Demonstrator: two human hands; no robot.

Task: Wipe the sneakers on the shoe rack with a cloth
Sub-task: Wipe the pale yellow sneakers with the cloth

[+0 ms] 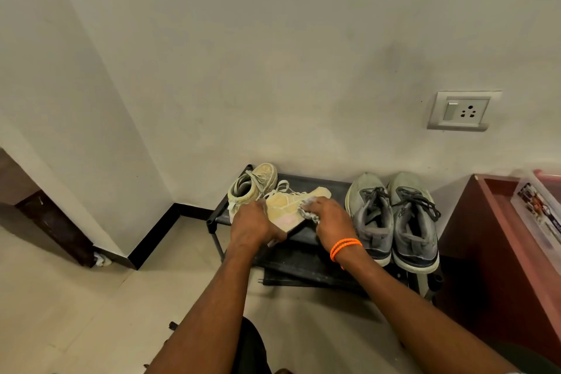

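Observation:
A black shoe rack stands against the wall. A cream sneaker lies tilted on its side over the rack's top shelf, and my left hand grips its heel end. My right hand, with orange bands on the wrist, holds a crumpled grey cloth against the sneaker's upper. The second cream sneaker stands upright at the rack's back left corner. A pair of grey sneakers with dark laces sits at the right end of the shelf.
A reddish-brown cabinet stands to the right of the rack, with a clear plastic box on it. A wall socket is above the grey pair. A dark wooden door frame is at the left. Pale tiled floor lies in front.

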